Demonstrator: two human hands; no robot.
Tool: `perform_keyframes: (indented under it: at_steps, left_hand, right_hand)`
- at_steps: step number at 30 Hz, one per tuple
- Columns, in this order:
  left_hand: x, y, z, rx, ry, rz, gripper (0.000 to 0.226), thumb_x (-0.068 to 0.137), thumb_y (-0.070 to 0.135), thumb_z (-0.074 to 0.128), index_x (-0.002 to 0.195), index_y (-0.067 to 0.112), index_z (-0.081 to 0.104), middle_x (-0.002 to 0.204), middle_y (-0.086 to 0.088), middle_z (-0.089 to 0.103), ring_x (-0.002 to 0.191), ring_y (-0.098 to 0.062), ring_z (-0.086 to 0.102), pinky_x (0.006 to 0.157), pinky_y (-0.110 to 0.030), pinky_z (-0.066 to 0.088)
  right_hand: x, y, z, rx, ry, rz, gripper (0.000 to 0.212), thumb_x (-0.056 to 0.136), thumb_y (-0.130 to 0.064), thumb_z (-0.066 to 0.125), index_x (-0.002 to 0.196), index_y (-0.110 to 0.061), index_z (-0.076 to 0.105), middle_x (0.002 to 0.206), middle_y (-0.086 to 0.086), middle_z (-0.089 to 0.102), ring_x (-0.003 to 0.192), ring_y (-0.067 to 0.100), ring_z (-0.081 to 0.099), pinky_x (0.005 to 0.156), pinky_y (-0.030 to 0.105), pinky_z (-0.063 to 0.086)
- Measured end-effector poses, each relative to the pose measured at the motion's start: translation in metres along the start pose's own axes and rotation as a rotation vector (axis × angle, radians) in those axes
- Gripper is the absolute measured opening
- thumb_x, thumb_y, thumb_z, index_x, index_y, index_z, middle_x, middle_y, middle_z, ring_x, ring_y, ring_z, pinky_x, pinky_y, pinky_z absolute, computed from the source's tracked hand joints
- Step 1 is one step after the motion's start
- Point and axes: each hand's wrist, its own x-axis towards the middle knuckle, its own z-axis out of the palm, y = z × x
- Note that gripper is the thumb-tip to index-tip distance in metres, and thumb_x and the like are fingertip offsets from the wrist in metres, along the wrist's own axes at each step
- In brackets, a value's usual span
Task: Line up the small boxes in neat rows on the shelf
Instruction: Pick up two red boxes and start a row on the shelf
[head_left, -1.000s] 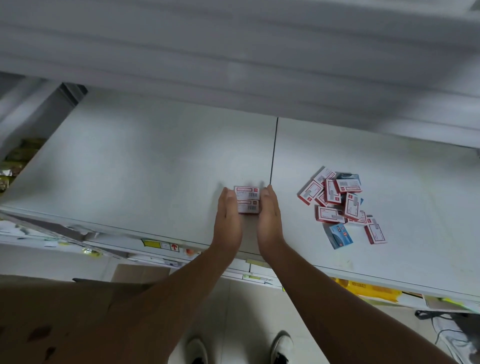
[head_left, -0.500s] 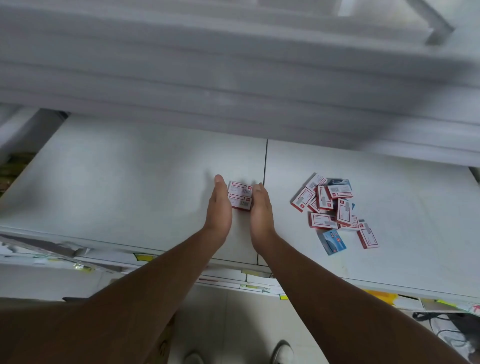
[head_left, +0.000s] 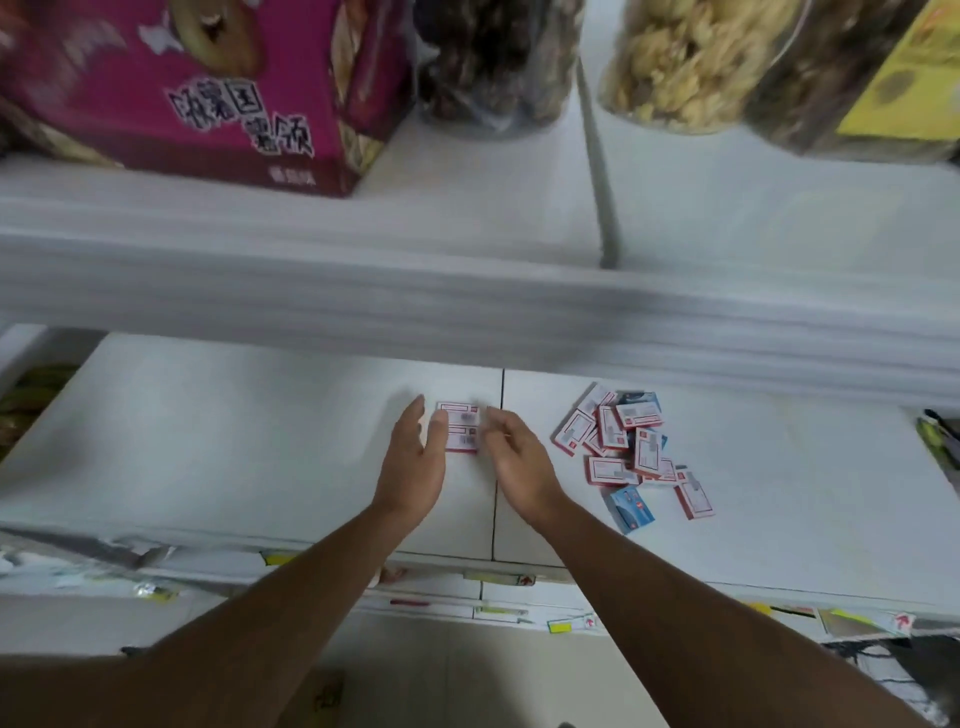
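Note:
Two small red-and-white boxes lie side by side on the white shelf, just left of its seam. My left hand sits at their left with straight fingers, thumb near the boxes. My right hand is at their right, fingers relaxed and slightly bent, holding nothing. Both hands are a little apart from the boxes. To the right lies a loose pile of small boxes, mostly red-and-white, with a blue box at its near edge.
The upper shelf's front edge overhangs the work area. On it stand a magenta carton and clear jars of snacks. Price labels run along the lower shelf edges.
Both hands have let go of the two boxes and drawn slightly apart and back. The view has tilted up, bringing the upper shelf and its goods into sight.

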Motion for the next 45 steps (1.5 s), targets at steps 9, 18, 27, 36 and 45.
perform_keyframes:
  at_steps: [9, 18, 27, 36, 45]
  left_hand:
    - [-0.046, 0.057, -0.035, 0.725, -0.045, 0.341, 0.063, 0.104, 0.055, 0.049, 0.16, 0.03, 0.034, 0.168, 0.001, 0.036, 0.148, -0.025, 0.046, 0.116, -0.042, 0.045]
    - [-0.101, 0.13, -0.047, 1.015, 0.03, 0.332, 0.057, 0.106, 0.056, 0.039, 0.158, 0.032, 0.037, 0.162, 0.005, 0.042, 0.143, -0.021, 0.046, 0.112, -0.042, 0.045]
    - [-0.151, 0.148, -0.056, 1.044, 0.045, 0.206, 0.056, 0.105, 0.058, 0.038, 0.155, 0.033, 0.042, 0.154, 0.003, 0.05, 0.136, -0.022, 0.051, 0.105, -0.045, 0.051]
    - [-0.193, 0.128, -0.055, 1.048, 0.096, 0.397, 0.052, 0.102, 0.055, 0.042, 0.145, 0.027, 0.053, 0.136, 0.0, 0.063, 0.116, -0.024, 0.063, 0.093, -0.04, 0.054]
    - [-0.221, 0.085, -0.038, 0.913, -0.007, 0.421, 0.049, 0.101, 0.047, 0.047, 0.144, 0.025, 0.057, 0.141, -0.003, 0.062, 0.12, -0.029, 0.061, 0.095, -0.045, 0.055]
  right_hand:
    - [-0.033, -0.039, -0.092, -0.583, -0.15, -0.052, 0.067, 0.1, -0.052, 0.055, 0.158, -0.024, 0.037, 0.154, 0.006, 0.053, 0.137, 0.026, 0.054, 0.111, 0.038, 0.044]
    - [-0.038, -0.08, -0.164, -0.911, -0.199, -0.237, 0.065, 0.1, -0.056, 0.048, 0.159, -0.028, 0.038, 0.159, 0.003, 0.042, 0.14, 0.026, 0.047, 0.11, 0.043, 0.045]
    - [-0.074, -0.082, -0.163, -0.899, -0.17, -0.347, 0.059, 0.097, -0.061, 0.053, 0.149, -0.033, 0.052, 0.149, -0.001, 0.053, 0.134, 0.021, 0.053, 0.109, 0.039, 0.045]
    - [-0.152, -0.101, -0.157, -1.014, -0.088, -0.236, 0.057, 0.093, -0.056, 0.055, 0.144, -0.029, 0.057, 0.138, 0.002, 0.061, 0.122, 0.026, 0.06, 0.098, 0.041, 0.052]
    - [-0.221, -0.073, -0.158, -1.107, -0.069, -0.074, 0.054, 0.088, -0.057, 0.054, 0.136, -0.034, 0.062, 0.134, 0.0, 0.067, 0.114, 0.027, 0.063, 0.094, 0.041, 0.055]
